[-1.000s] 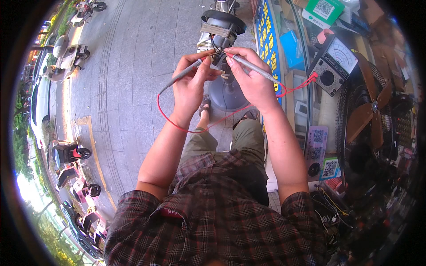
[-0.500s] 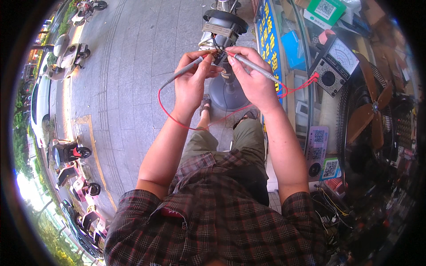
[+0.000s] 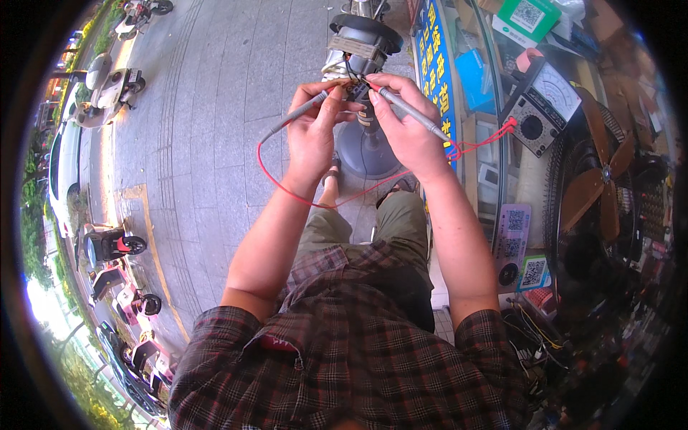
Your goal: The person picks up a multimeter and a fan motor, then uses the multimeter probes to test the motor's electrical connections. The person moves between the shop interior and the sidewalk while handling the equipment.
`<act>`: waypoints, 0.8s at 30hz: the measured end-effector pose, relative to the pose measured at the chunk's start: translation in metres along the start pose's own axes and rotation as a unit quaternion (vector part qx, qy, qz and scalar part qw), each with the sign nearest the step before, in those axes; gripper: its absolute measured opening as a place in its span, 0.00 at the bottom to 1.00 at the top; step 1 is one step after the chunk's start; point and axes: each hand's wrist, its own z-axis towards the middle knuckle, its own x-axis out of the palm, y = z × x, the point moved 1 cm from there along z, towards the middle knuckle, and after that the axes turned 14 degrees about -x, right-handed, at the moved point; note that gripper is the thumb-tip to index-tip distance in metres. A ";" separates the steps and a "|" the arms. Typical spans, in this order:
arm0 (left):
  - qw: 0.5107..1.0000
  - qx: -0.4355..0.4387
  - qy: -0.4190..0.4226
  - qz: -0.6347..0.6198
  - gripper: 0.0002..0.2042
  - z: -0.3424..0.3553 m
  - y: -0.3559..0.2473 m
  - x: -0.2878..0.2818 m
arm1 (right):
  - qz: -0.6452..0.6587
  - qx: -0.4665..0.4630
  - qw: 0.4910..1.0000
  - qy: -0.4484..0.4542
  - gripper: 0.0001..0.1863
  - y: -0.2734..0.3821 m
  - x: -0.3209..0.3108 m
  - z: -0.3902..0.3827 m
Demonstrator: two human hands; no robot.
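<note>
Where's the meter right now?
In the head view, the meter is at the upper right, between the green card above it and the brown fan blades below, with red leads at its left edge.

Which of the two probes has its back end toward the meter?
The right probe, in the right hand: its back end points toward the meter. The left probe, in the left hand, points its back end left.

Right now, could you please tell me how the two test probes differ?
The left test probe, in the left hand, slants up rightward; the right test probe, in the right hand, slants up leftward. The left probe's lead sags in a wide loop; the right probe's lead curls tightly. Both have gray bodies.
</note>
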 end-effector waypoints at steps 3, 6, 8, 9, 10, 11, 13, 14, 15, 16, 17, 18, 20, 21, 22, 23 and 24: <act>1.000 0.009 -0.007 -0.021 0.10 0.000 0.005 0.001 | -0.024 -0.046 0.999 0.000 0.12 -0.005 0.006 -0.001; 0.999 0.019 -0.010 -0.030 0.10 0.001 0.007 0.002 | -0.072 -0.112 0.991 0.002 0.13 -0.004 0.010 0.000; 0.999 0.022 -0.006 -0.041 0.10 0.002 0.009 0.001 | -0.105 -0.146 0.984 0.003 0.15 -0.003 0.012 0.001; 0.999 0.023 -0.004 -0.047 0.10 0.002 0.010 0.000 | -0.119 -0.153 0.981 0.004 0.15 -0.004 0.012 0.001; 0.999 0.023 -0.005 -0.049 0.10 0.002 0.011 0.001 | -0.132 -0.161 0.978 0.005 0.16 -0.004 0.013 0.000; 0.998 0.024 -0.006 -0.051 0.10 0.003 0.011 0.001 | -0.138 -0.163 0.977 0.006 0.16 -0.005 0.014 0.000; 0.998 0.025 -0.009 -0.051 0.10 0.003 0.012 0.000 | -0.149 -0.166 0.975 0.007 0.17 -0.005 0.016 -0.001; 0.998 0.026 -0.011 -0.049 0.10 0.003 0.013 0.000 | -0.159 -0.169 0.973 0.011 0.17 -0.006 0.017 -0.001; 0.998 0.027 -0.012 -0.047 0.10 0.003 0.013 -0.001 | -0.168 -0.172 0.970 0.015 0.17 -0.006 0.017 -0.001; 0.998 0.030 -0.013 -0.047 0.10 0.002 0.013 0.000 | -0.179 -0.175 0.968 0.018 0.17 -0.006 0.018 -0.001; 0.998 0.034 -0.013 -0.046 0.10 0.002 0.012 0.000 | -0.186 -0.174 0.967 0.019 0.17 -0.005 0.019 -0.001; 0.998 0.038 -0.012 -0.046 0.10 0.002 0.011 0.001 | -0.194 -0.172 0.966 0.019 0.17 -0.004 0.019 -0.001; 0.998 0.034 -0.011 -0.052 0.10 0.002 0.012 0.000 | -0.205 -0.169 0.964 0.020 0.17 -0.002 0.021 -0.001; 0.998 0.033 -0.011 -0.054 0.10 0.003 0.012 -0.001 | -0.210 -0.167 0.963 0.021 0.17 -0.001 0.022 -0.001; 0.998 0.034 -0.011 -0.057 0.10 0.002 0.012 0.000 | -0.215 -0.165 0.963 0.022 0.17 0.000 0.023 -0.001; 0.997 0.036 -0.010 -0.061 0.09 0.002 0.010 0.001 | -0.209 -0.161 0.964 0.019 0.17 0.000 0.023 -0.002; 0.997 0.038 -0.010 -0.064 0.09 0.002 0.009 0.001 | -0.203 -0.158 0.966 0.017 0.17 0.000 0.024 -0.003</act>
